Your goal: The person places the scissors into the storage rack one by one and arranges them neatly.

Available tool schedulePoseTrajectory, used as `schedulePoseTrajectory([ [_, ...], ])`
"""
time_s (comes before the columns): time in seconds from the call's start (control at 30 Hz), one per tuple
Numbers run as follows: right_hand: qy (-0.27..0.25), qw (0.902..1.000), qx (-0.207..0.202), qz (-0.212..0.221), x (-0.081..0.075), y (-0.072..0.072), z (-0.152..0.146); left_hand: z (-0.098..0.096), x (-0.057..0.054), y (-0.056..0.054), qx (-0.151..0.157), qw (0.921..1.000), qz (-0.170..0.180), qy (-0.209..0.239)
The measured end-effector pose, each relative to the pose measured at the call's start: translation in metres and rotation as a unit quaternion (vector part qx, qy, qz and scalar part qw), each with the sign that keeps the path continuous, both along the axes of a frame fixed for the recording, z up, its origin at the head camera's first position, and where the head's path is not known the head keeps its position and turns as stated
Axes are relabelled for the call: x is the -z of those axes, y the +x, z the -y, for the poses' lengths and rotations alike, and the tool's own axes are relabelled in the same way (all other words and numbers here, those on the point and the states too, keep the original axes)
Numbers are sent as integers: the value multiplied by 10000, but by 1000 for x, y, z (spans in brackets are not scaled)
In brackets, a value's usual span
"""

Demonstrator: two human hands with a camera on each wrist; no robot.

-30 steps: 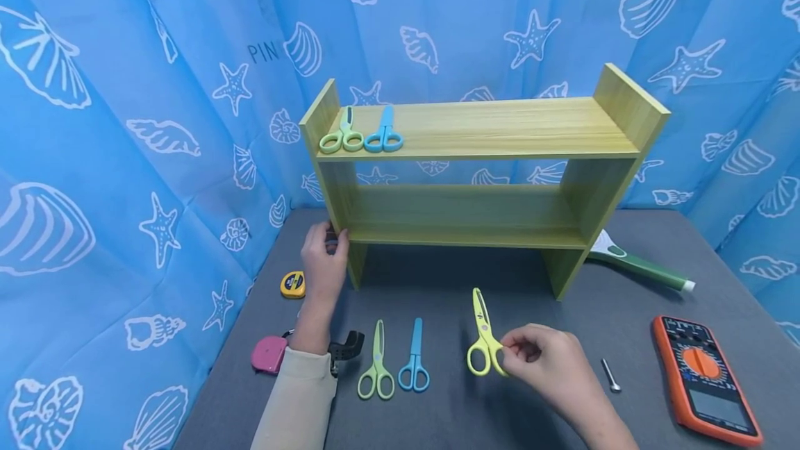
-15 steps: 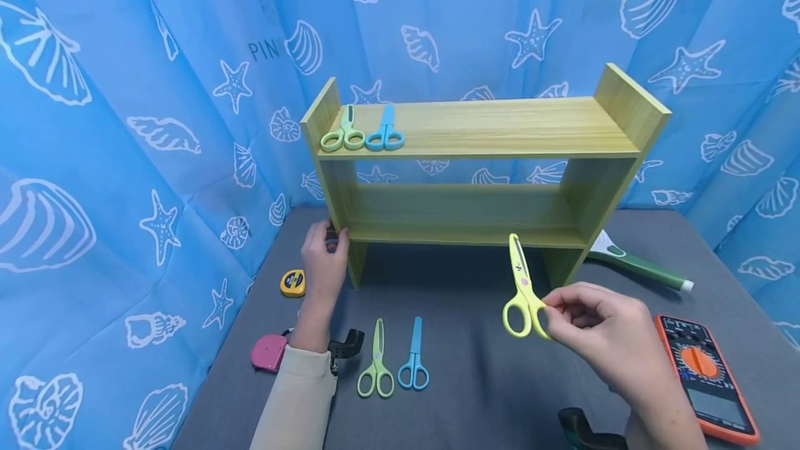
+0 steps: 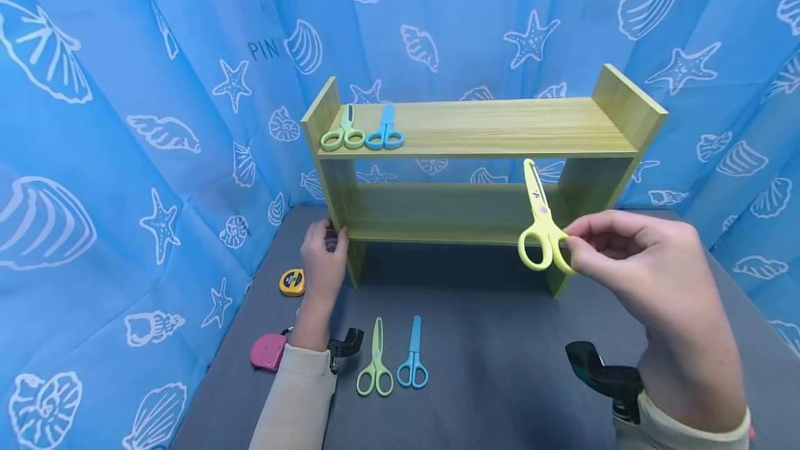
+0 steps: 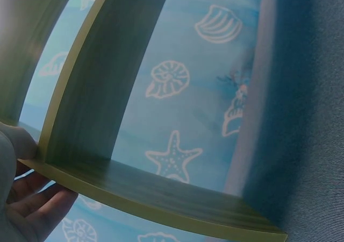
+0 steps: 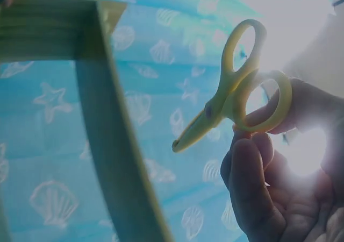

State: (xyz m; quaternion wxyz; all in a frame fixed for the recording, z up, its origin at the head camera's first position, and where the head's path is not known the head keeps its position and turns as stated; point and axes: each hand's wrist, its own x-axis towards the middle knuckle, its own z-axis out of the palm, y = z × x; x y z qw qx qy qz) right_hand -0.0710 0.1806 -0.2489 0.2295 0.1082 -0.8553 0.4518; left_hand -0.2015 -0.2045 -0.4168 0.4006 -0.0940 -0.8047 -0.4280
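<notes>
Yellow scissors (image 3: pixel 542 212) hang in the air before the shelf's right part, blades up. My right hand (image 3: pixel 653 266) pinches them by one finger loop between thumb and fingers; the right wrist view shows the same pinch on the yellow scissors (image 5: pixel 217 105). My left hand (image 3: pixel 321 259) holds the left side panel of the wooden shelf (image 3: pixel 500 127), thumb on one face and fingers on the other, as the left hand (image 4: pixel 32 199) shows close up. Green scissors (image 3: pixel 343 132) and blue scissors (image 3: pixel 385 132) lie side by side at the left of the top board.
On the grey table (image 3: pixel 462 394) lie another pair of green scissors (image 3: pixel 376 367) and another blue pair (image 3: pixel 413 363). A yellow tape measure (image 3: pixel 292 282) and a pink one (image 3: pixel 267 351) are at the left. A blue shell-print curtain (image 3: pixel 437 12) hangs behind.
My right hand has raised the yellow scissors from low over the table up before the shelf, moving rightward. Its arm now covers the multimeter and the green-handled tool. The left hand stays put.
</notes>
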Motion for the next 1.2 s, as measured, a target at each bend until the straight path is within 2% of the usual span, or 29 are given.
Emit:
schedulePoseTrajectory([
  [0.27, -127, 9997, -177, 146, -54, -24, 18, 0, -1, 1, 61, 10000, 61, 46],
  [0.47, -175, 9990, -284, 288, -86, -54, 39, 1, 0, 0, 90, 9999, 84, 85],
  [0.6, 36, 9982, -364, 474, -101, -77, 54, 2, 0, -1, 83, 9999, 84, 88],
  [0.77, 452, 9954, -490, 682, -110, -107, 75, 1, 0, -1, 165, 9997, 62, 193],
  [0.93, 914, 9879, -636, 1083, -109, -136, 93, 1, 1, -1, 151, 9997, 15, 200],
  [1.2, 1446, 9757, -791, 1445, -95, -159, 106, 1, 0, -1, 79, 9999, 31, 106],
])
